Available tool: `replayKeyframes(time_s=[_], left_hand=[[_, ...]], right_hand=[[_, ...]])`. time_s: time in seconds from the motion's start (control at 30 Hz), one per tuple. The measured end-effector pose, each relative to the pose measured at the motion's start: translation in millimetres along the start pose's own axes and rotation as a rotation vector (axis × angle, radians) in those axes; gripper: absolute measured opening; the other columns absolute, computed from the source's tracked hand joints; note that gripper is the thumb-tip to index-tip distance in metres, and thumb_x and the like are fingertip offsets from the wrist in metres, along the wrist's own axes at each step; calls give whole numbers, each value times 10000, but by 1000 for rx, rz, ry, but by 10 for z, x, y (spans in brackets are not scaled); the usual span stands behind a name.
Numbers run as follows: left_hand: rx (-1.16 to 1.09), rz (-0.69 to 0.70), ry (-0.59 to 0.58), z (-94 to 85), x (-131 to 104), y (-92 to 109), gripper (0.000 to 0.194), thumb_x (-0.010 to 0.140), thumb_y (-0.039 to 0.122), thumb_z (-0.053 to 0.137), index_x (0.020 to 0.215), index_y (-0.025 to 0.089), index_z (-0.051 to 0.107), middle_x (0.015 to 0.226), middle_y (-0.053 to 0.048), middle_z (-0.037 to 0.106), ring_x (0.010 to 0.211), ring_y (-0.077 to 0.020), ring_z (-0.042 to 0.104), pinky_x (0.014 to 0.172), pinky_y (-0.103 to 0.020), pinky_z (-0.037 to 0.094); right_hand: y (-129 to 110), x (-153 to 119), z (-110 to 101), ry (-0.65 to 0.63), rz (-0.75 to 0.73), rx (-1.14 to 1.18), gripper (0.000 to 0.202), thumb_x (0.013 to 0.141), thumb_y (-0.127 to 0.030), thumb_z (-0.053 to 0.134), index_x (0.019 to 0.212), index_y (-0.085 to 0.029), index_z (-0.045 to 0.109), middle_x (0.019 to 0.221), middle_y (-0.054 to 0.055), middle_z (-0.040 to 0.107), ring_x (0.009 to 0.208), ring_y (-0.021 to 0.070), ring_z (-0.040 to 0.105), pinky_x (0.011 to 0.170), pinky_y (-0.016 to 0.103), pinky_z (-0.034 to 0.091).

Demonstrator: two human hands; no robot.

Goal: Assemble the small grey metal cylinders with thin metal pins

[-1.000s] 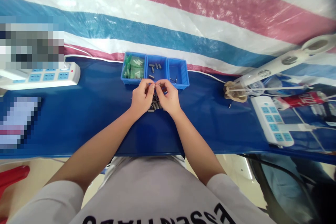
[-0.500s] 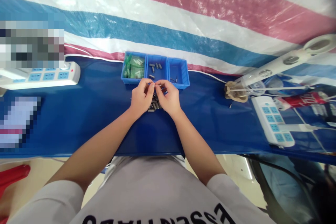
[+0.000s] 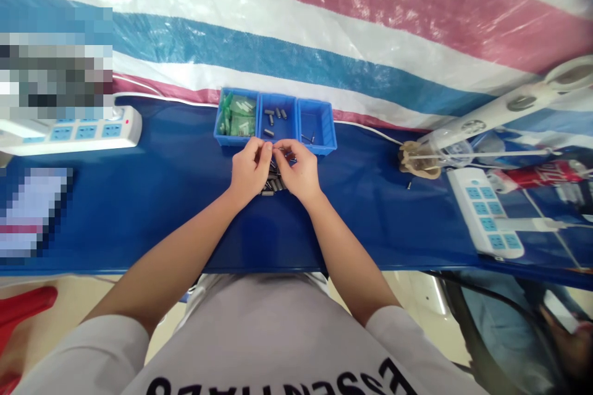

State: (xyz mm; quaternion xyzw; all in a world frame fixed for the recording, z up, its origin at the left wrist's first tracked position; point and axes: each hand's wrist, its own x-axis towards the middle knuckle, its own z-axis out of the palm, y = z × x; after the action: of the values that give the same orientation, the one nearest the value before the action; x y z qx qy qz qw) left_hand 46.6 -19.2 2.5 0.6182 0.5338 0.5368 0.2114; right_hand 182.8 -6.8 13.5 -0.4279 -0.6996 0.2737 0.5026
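My left hand and my right hand meet fingertip to fingertip just in front of the blue bins. Both are closed in a pinch; whatever lies between the fingertips is too small and covered to name. Beneath and between them is a pile of small dark metal cylinders mixed with thin screw-like pieces, partly hidden by the hands. Behind, the middle bin holds several dark cylinders. Green plastic packets fill the left bin, and a few thin screw-like pieces lie in the right bin.
White power strips stand at the left and right of the blue table. A single screw lies near a brown-rimmed clear plastic item. Further right is a red can. A striped sheet hangs behind.
The view has shifted slightly. Both hands stay pinched together over the pile with hardly any movement. At the lower right, a person's hand with a white object has come into sight.
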Motion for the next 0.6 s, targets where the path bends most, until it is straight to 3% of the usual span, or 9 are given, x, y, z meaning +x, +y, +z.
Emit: replayKeyframes(time_s=[0.4, 0.6], left_hand=[[-29, -4, -76, 15, -42, 5, 268, 1014, 453, 500, 1162, 235, 543, 703, 36, 650, 619, -111, 636, 639, -226, 469], [-36, -2, -35, 28, -37, -20, 253, 1011, 467, 498, 1044, 223, 554, 680, 35, 625, 583, -103, 595, 625, -223, 459]], right_hand=[[7, 6, -53, -72, -19, -66, 250, 1020, -354, 465, 954, -190, 642, 920, 44, 677, 854, 153, 632, 804, 309, 519], [19, 13, -32, -22, -6, -41, 207, 989, -360, 520, 1030, -207, 652, 995, 53, 700, 845, 147, 647, 748, 294, 538]])
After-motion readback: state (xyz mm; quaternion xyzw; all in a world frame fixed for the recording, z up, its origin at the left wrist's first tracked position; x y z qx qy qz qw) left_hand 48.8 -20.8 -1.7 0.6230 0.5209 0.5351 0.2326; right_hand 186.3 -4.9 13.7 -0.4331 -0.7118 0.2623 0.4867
